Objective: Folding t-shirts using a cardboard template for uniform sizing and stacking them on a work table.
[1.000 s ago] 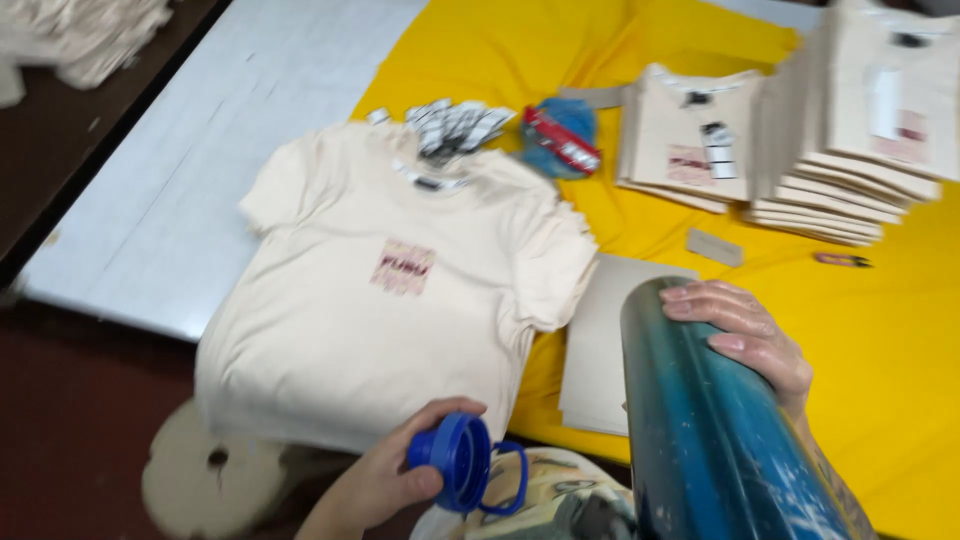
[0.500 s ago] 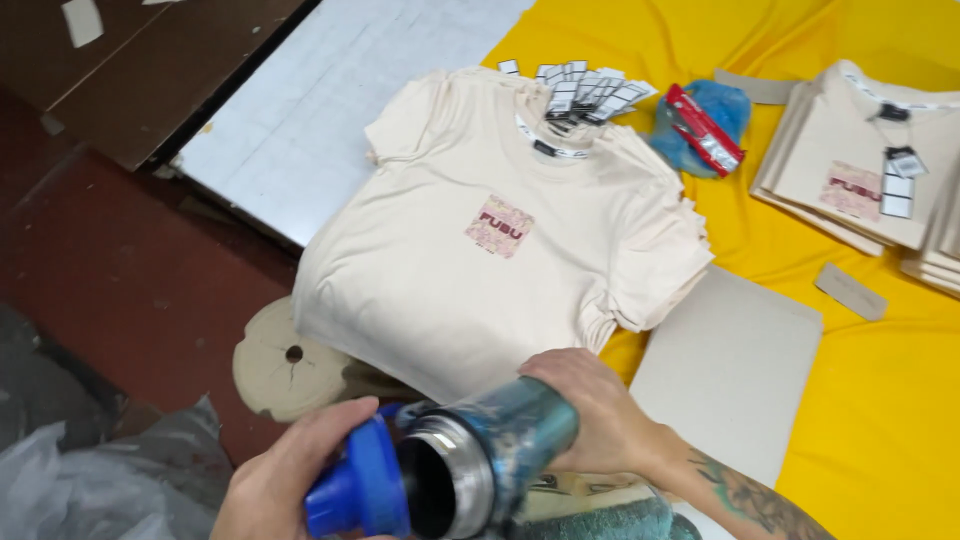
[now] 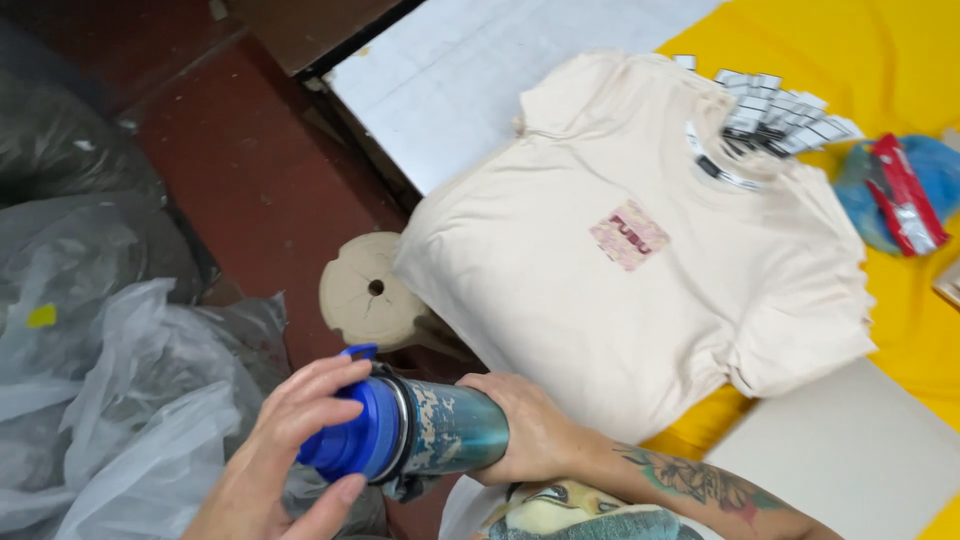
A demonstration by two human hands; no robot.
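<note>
- The left hand (image 3: 290, 450) is wrapped around the blue cap (image 3: 352, 440) of a metal bottle (image 3: 440, 432), fingers curled over its end.
- The right hand (image 3: 530, 430) grips the bottle's patterned teal body, held sideways low over the floor, just off the worktop's (image 3: 450, 90) edge.
- Beside them a cream T-shirt (image 3: 640, 270) lies flat on the worktop, small tags (image 3: 780, 115) at its collar.
- Clear plastic bags (image 3: 110, 400) sit at the left.
- A round cardboard disc (image 3: 370, 290) shows under the shirt's edge.

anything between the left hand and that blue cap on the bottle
Nothing visible does. The left hand is already wrapped around the blue cap, fingers touching it, while the right hand grips the bottle body, which lies roughly sideways. No other thing sits between hand and cap.
</note>
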